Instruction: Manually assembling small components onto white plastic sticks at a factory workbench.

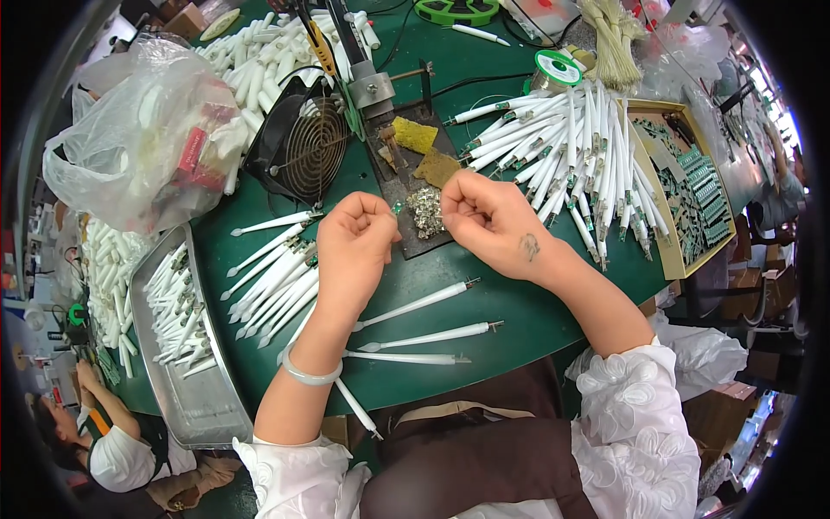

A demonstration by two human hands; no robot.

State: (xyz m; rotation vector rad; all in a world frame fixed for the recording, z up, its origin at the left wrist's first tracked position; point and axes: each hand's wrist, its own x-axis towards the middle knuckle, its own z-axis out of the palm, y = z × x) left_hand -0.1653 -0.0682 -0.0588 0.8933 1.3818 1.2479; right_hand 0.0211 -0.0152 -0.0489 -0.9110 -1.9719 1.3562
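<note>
My left hand (356, 246) is closed in a pinch, and a small green circuit board (397, 208) pokes out at its fingertips. Opposite it, my right hand (497, 227) is also closed; whatever its curled fingers hold is hidden. Between the two hands a heap of silvery metal bits (427, 213) lies on a dark plate (430, 246). Several white tapered sticks (424, 303) with metal ends lie on the green table nearest me. A bunch of similar white sticks (281, 281) rests left of my left hand.
A black fan (307, 143) and a metal stand (370, 86) stand beyond my hands. White sticks with green boards (588, 156) fan out at right, beside a yellow box of circuit boards (722, 232). At left are a metal tray (207, 402), a plastic bag (112, 164) and another person (121, 458).
</note>
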